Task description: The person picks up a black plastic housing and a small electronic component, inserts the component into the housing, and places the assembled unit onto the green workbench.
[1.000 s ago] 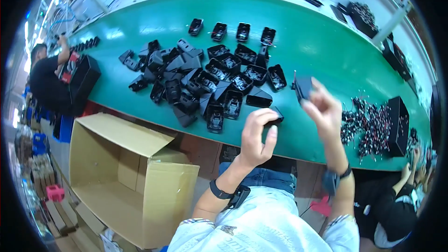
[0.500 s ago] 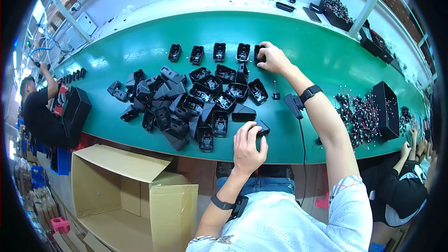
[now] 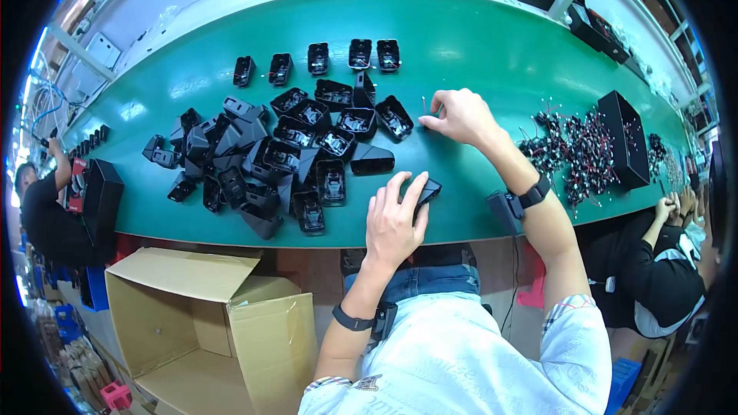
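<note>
My left hand is closed around a black plastic housing near the front edge of the green table. Further off, my right hand has its thumb and forefinger pinched on a small wired part; its thin wire stands up beside the fingertips, and the fingers cover most of its body. Left of the hands lies a heap of black housings, several with their hollow side up, such as one housing near the left hand. Behind the heap, several more housings stand in a row, including an upright one.
On the right, a pile of small wired parts lies against a black box. An open cardboard carton stands below the table's front edge. Co-workers sit at the left and right. A green tabletop stretches between.
My right hand has left the housing at the row's right end and come nearer, down to the small wired part. My left hand still holds its housing. The whole view has shifted.
</note>
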